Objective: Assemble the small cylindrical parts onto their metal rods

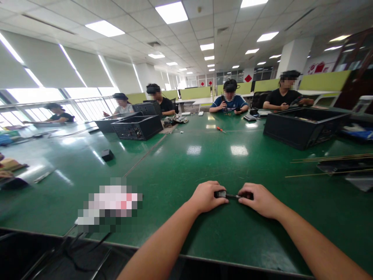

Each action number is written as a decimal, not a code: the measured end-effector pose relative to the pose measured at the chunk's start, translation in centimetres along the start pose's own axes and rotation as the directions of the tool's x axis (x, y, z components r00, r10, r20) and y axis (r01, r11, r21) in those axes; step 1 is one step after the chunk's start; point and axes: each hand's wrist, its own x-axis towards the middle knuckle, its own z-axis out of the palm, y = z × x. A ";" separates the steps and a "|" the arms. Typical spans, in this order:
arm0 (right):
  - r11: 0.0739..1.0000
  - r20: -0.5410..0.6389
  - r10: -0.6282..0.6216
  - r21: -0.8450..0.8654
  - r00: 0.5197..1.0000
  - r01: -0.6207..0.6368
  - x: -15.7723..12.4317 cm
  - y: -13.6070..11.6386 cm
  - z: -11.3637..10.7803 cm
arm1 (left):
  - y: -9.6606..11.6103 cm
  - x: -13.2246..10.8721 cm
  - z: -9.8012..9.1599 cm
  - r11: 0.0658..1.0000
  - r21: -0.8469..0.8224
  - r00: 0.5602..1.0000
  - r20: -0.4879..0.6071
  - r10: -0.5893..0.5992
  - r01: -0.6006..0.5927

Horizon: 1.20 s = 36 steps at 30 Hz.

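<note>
Both my hands rest on the green table (180, 163) near its front edge. My left hand (206, 196) is closed around one end of a small black tool (230, 195), a short dark handle with a thin shaft. My right hand (259, 199) is closed on the other end. The two hands almost touch, with the thin middle of the tool showing between them. Most of the tool is hidden inside my fingers.
A black computer case (303, 126) lies at the right, another (137, 127) at the back left. A small black block (107, 155), an orange screwdriver (220, 130) and thin rods (329, 158) lie on the table. Several people sit along the far side.
</note>
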 end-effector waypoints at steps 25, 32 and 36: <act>0.994 -0.035 -0.013 0.111 0.999 0.017 -0.2 0.2 -0.4 | -9.4 -16.8 -8.6 0.836 0.270 0.862 -0.329 -0.386 0.477; 0.931 -0.021 0.019 0.364 1.000 -0.010 0.4 0.8 -0.2 | -5.1 -15.0 -8.2 0.838 0.280 0.649 -0.753 -0.111 0.468; 0.723 0.134 -0.021 0.686 0.991 -0.077 0.2 0.5 -0.4 | 2.2 -8.3 -4.8 0.986 0.164 0.890 -0.446 0.091 -0.019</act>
